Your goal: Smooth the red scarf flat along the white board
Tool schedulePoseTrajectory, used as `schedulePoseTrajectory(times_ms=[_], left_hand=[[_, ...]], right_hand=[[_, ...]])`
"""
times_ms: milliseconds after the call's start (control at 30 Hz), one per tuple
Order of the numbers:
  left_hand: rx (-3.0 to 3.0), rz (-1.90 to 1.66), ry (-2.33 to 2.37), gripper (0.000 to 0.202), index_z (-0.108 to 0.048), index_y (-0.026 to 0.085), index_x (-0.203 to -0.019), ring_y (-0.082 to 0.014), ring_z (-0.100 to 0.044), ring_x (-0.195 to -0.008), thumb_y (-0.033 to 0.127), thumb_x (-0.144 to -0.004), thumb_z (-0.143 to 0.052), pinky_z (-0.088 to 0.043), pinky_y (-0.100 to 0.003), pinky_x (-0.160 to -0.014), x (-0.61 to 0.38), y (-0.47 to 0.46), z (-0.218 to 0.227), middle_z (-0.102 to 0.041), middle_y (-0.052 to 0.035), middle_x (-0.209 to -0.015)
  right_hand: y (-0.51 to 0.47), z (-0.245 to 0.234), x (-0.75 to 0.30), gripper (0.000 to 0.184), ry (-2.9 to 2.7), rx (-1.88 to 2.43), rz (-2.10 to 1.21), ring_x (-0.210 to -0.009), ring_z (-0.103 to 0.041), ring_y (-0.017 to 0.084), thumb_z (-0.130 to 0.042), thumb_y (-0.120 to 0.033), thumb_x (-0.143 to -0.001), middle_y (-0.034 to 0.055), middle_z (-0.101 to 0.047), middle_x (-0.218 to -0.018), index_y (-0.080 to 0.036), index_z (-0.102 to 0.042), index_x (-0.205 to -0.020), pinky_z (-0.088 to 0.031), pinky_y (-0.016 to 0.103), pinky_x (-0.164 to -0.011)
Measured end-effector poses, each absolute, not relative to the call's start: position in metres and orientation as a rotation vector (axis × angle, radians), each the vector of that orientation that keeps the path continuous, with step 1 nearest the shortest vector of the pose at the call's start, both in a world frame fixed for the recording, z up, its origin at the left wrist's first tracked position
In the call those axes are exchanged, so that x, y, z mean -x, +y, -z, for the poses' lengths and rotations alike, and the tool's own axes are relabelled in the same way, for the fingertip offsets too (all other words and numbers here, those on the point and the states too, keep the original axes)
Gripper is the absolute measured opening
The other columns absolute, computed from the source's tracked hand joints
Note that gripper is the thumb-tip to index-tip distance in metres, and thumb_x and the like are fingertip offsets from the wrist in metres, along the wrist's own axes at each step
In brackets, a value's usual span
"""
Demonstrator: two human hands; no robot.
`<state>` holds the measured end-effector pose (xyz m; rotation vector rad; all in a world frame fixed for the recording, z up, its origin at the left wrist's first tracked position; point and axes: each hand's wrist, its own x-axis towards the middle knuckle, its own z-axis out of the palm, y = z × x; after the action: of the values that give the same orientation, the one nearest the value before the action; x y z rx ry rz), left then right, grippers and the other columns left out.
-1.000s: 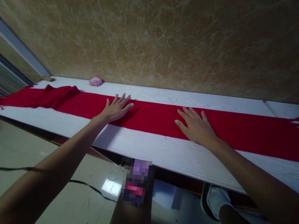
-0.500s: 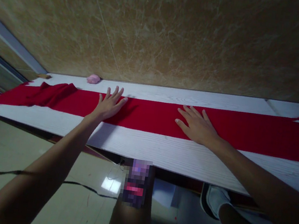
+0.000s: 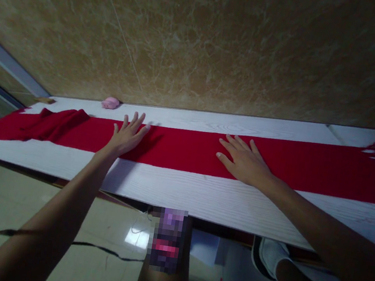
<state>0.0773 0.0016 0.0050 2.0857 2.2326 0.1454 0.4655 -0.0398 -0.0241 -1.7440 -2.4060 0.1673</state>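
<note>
A long red scarf (image 3: 179,148) with fringed ends stretches across the white wood-grain table (image 3: 180,191). Its middle and right part lie smooth, while the left part is bunched in folds. My left hand (image 3: 127,135), fingers spread, is over the scarf left of centre and casts a shadow on it; whether the palm touches the cloth I cannot tell. Flat on the scarf right of centre rests my right hand (image 3: 244,159), its fingers stretched out. Neither hand grips anything.
Along the back edge, a marbled tile wall (image 3: 202,44) rises. A small pink object (image 3: 110,103) sits at the back left near a brown block (image 3: 43,100). Below the table are my legs, a dark cable (image 3: 97,247) on the tiled floor, and a shoe (image 3: 269,256).
The view has shifted and tilted slightly. My left hand has moved a little to the left over the scarf. The right hand stays nearly in place, and the scarf lies much as before.
</note>
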Motion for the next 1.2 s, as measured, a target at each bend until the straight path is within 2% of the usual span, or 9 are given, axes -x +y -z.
schedulePoseTrajectory(times_ms=[100, 267, 367, 500, 600, 767, 900, 1033, 1200], left_hand=[[-2.072, -0.005, 2.208, 0.082, -0.026, 0.025, -0.18, -0.0424, -0.005, -0.173, 0.066, -0.11, -0.021, -0.008, -0.074, -0.135, -0.079, 0.001, -0.007, -0.012, -0.0066, -0.188], [-2.08, -0.069, 2.304, 0.079, -0.025, 0.029, -0.18, -0.0386, -0.004, -0.174, 0.064, -0.11, -0.016, -0.013, -0.075, -0.135, -0.077, 0.0, -0.008, -0.014, -0.0047, -0.188], [-2.062, 0.047, 2.27, 0.077, -0.029, 0.029, -0.179, -0.0404, -0.01, -0.173, 0.063, -0.11, -0.021, -0.013, -0.077, -0.134, -0.073, 0.001, -0.008, -0.017, -0.0052, -0.187], [-2.108, -0.086, 2.314, 0.077, -0.03, 0.029, -0.179, -0.0414, -0.01, -0.173, 0.063, -0.111, -0.017, -0.018, -0.078, -0.133, -0.067, 0.003, -0.007, -0.02, -0.0063, -0.187], [-2.105, 0.034, 2.302, 0.077, -0.03, 0.029, -0.179, -0.0422, -0.016, -0.172, 0.063, -0.11, -0.021, -0.021, -0.077, -0.132, -0.065, 0.003, -0.005, -0.022, -0.0065, -0.186], [-2.077, -0.025, 2.354, 0.078, -0.031, 0.033, -0.179, -0.0397, -0.011, -0.173, 0.065, -0.11, -0.015, -0.02, -0.076, -0.133, -0.061, 0.004, -0.005, -0.022, -0.0033, -0.186], [-2.057, 0.012, 2.323, 0.08, -0.031, 0.03, -0.179, -0.0425, -0.014, -0.172, 0.068, -0.109, -0.021, -0.02, -0.078, -0.132, -0.057, 0.003, -0.006, -0.02, -0.0063, -0.186], [-2.046, -0.033, 2.379, 0.08, -0.032, 0.031, -0.178, -0.0404, -0.016, -0.173, 0.067, -0.109, -0.018, -0.021, -0.076, -0.133, -0.053, 0.001, -0.007, -0.022, -0.0063, -0.186], [-2.05, -0.125, 2.367, 0.087, -0.031, 0.028, -0.179, -0.0452, -0.011, -0.172, 0.075, -0.106, -0.016, -0.017, -0.078, -0.133, -0.035, 0.005, -0.007, -0.02, -0.0054, -0.187]], right_hand=[[-0.04, 0.023, -0.465, 0.073, -2.408, 1.733, -0.174, -0.169, -0.027, 0.036, -0.034, -0.062, -0.112, 0.0092, -0.034, -0.182, -0.025, -0.044, -0.174, -0.019, 0.066, -0.136], [-0.039, 0.025, -0.465, 0.074, -2.404, 1.735, -0.178, -0.169, -0.026, 0.036, -0.035, -0.062, -0.111, 0.0094, -0.034, -0.182, -0.024, -0.044, -0.174, -0.016, 0.067, -0.137], [-0.038, 0.026, -0.466, 0.075, -2.395, 1.724, -0.18, -0.169, -0.026, 0.037, -0.035, -0.064, -0.111, 0.0091, -0.035, -0.182, -0.024, -0.044, -0.174, -0.016, 0.068, -0.136], [-0.038, 0.026, -0.466, 0.074, -2.395, 1.732, -0.191, -0.169, -0.026, 0.036, -0.035, -0.064, -0.111, 0.0083, -0.034, -0.182, -0.025, -0.045, -0.174, -0.016, 0.068, -0.136], [-0.039, 0.025, -0.466, 0.073, -2.385, 1.713, -0.188, -0.169, -0.027, 0.036, -0.035, -0.063, -0.111, 0.0077, -0.034, -0.182, -0.027, -0.046, -0.173, -0.016, 0.068, -0.136], [-0.04, 0.023, -0.465, 0.073, -2.385, 1.725, -0.213, -0.169, -0.027, 0.037, -0.035, -0.062, -0.111, 0.0086, -0.035, -0.182, -0.025, -0.045, -0.173, -0.015, 0.068, -0.136], [-0.041, 0.02, -0.463, 0.073, -2.388, 1.747, -0.213, -0.169, -0.026, 0.035, -0.035, -0.062, -0.111, 0.0087, -0.034, -0.183, -0.025, -0.044, -0.174, -0.015, 0.066, -0.137], [-0.042, 0.019, -0.463, 0.073, -2.39, 1.75, -0.204, -0.17, -0.026, 0.035, -0.035, -0.062, -0.111, 0.0086, -0.034, -0.183, -0.025, -0.044, -0.174, -0.016, 0.066, -0.137], [-0.041, 0.022, -0.465, 0.073, -2.404, 1.728, -0.174, -0.169, -0.028, 0.035, -0.033, -0.063, -0.112, 0.0094, -0.035, -0.182, -0.025, -0.045, -0.173, -0.017, 0.067, -0.136]])
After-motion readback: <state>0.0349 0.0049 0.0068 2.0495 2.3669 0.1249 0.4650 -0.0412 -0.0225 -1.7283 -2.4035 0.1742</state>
